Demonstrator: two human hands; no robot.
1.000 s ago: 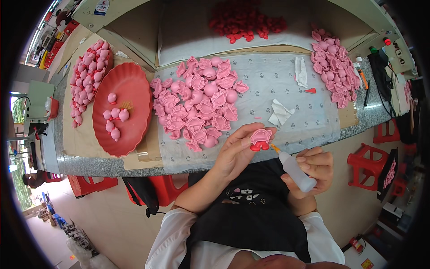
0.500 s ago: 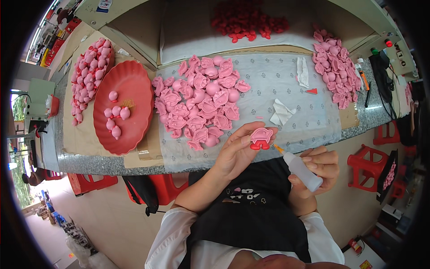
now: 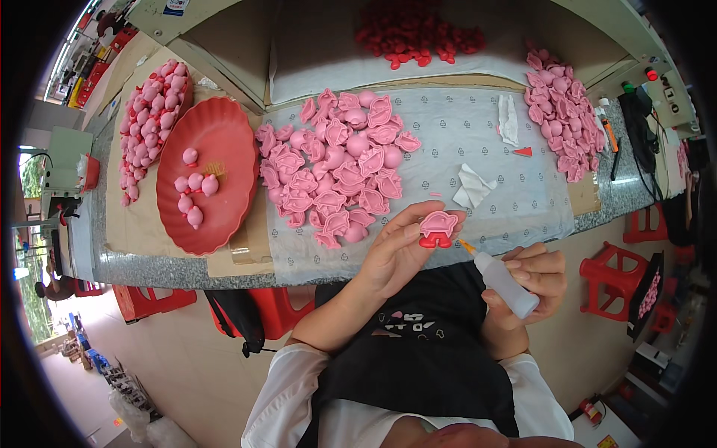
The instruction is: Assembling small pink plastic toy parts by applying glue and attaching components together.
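A worker's left hand (image 3: 399, 243), fingers and thumb pinched closed, grips a small pink-and-red piece (image 3: 438, 225) in front of the near edge of the tabletop (image 3: 179, 278); the right hand (image 3: 534, 280), curled shut around a translucent squeeze bottle (image 3: 509, 287), angles its orange tip (image 3: 466, 246) just beside the piece's red lower part, a narrow gap between them; beyond the hands, pink molded pieces (image 3: 340, 168) lie heaped on a printed white sheet (image 3: 441, 134), near a crumpled white tissue (image 3: 472, 187); at left, a scalloped red dish (image 3: 187, 134) holds several pink balls.
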